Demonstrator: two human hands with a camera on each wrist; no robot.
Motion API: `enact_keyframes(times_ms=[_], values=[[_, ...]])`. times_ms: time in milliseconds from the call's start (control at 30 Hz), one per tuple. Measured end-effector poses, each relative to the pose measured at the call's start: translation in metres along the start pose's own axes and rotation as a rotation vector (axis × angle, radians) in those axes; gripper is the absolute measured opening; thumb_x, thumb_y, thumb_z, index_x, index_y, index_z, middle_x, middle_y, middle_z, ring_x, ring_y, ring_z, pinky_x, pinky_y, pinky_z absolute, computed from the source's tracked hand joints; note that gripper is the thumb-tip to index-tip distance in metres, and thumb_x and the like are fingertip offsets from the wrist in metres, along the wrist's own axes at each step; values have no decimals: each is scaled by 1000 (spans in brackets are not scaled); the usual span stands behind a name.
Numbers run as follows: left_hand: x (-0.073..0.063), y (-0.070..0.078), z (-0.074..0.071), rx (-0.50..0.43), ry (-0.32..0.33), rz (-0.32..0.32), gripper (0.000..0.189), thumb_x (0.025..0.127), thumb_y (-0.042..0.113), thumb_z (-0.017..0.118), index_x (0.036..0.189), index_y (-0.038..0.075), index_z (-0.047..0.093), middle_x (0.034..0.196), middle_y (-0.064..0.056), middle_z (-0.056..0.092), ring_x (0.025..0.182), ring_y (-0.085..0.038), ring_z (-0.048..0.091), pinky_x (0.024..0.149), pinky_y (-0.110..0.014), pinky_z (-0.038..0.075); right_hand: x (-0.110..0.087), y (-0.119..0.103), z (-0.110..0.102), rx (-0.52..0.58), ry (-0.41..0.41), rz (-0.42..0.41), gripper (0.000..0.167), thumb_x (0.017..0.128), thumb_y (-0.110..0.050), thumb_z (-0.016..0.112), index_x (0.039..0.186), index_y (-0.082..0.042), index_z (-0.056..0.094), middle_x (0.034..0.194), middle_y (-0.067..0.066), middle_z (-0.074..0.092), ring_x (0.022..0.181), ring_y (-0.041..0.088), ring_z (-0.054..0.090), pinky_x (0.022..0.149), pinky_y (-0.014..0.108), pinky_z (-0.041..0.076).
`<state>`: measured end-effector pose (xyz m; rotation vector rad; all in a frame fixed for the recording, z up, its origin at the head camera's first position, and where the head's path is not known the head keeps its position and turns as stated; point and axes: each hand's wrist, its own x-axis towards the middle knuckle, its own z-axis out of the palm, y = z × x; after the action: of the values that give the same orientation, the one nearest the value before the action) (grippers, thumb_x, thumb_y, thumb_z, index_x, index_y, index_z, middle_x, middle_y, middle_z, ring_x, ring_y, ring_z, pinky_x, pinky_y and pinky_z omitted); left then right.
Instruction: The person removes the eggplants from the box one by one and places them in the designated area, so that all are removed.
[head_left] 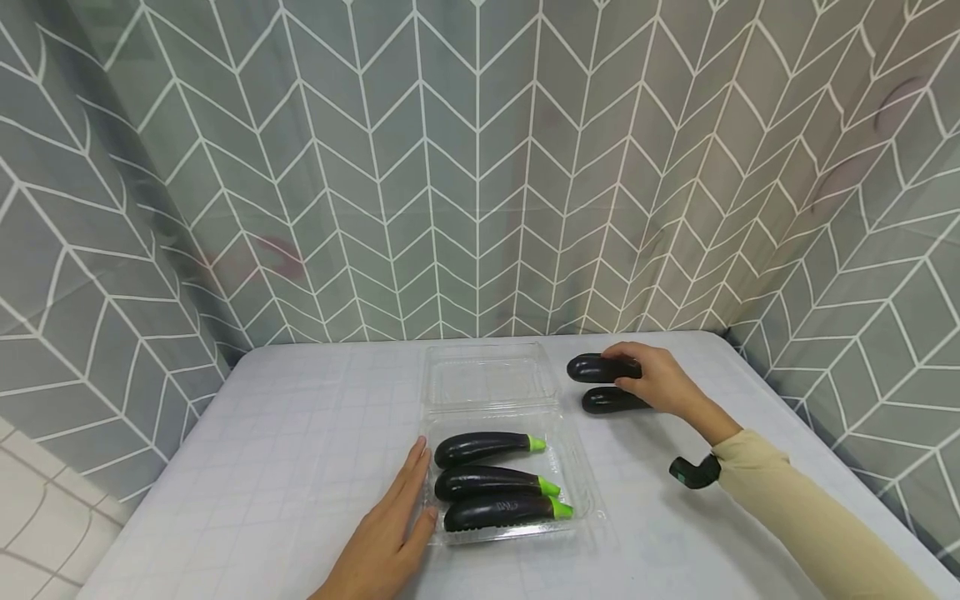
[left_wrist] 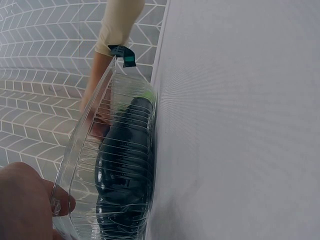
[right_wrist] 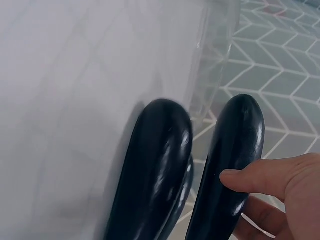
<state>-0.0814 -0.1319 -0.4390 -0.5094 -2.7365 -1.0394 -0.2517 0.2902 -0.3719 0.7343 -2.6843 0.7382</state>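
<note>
Eggplant, on the counter's far right beside a clear container, is pinched between thumb and fingers by the right grip; the left grip lies with fingers extended against the container. It should handle firm, fairly light, its glossy skin slippery and bruisable: best held around the middle.

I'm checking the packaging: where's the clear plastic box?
In the head view, the clear plastic box lies open low in the middle, on the table, holding three eggplants, the left hand at its left side.
</note>
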Motion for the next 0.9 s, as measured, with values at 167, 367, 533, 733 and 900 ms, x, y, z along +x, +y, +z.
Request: enact_keyframes(times_ms=[167, 367, 533, 733, 900], values=[[1, 1, -1, 2, -17, -16, 73, 104, 21, 60, 167, 13, 24, 172, 8, 13, 151, -17, 28, 115, -51, 37, 3, 12, 3, -10, 8, 16, 42, 83, 10, 78, 124, 2, 70, 120, 20, 71, 114, 44, 64, 97, 61, 49], [1, 0, -1, 10, -15, -18, 72, 104, 21, 60, 167, 13, 25, 172, 10, 12, 150, -18, 29, 114, -51, 38, 5, 18, 7, -20, 1, 36, 41, 84, 9, 78, 124, 4, 69, 120, 22, 71, 114, 46, 64, 97, 63, 48], [0, 0, 0, 17, -13, -16, 73, 104, 21, 61, 166, 13, 25, 172, 9, 13, 150, -18, 30, 113, -51, 39, 7, 22, 10, -26, -7, 59, 42, 84, 9, 78, 124, 4, 69, 121, 23, 70, 116, 47, 62, 99, 64, 47], [0, 0, 0, 14, -6, 4, 73, 104, 20, 61, 167, 13, 24, 172, 9, 13, 150, -17, 30, 113, -51, 40, 7, 26, 14, -53, -28, 82, 43, 84, 9, 77, 125, 5, 68, 123, 25, 69, 118, 48, 61, 100, 64, 46], [1, 0, -1, 16, -11, -10, 72, 104, 21, 60, 166, 12, 25, 172, 8, 13, 150, -18, 30, 113, -51, 39, 7, 27, 15, -52, -40, 94, 42, 85, 10, 75, 126, 5, 67, 124, 26, 68, 119, 49, 61, 101, 65, 45]])
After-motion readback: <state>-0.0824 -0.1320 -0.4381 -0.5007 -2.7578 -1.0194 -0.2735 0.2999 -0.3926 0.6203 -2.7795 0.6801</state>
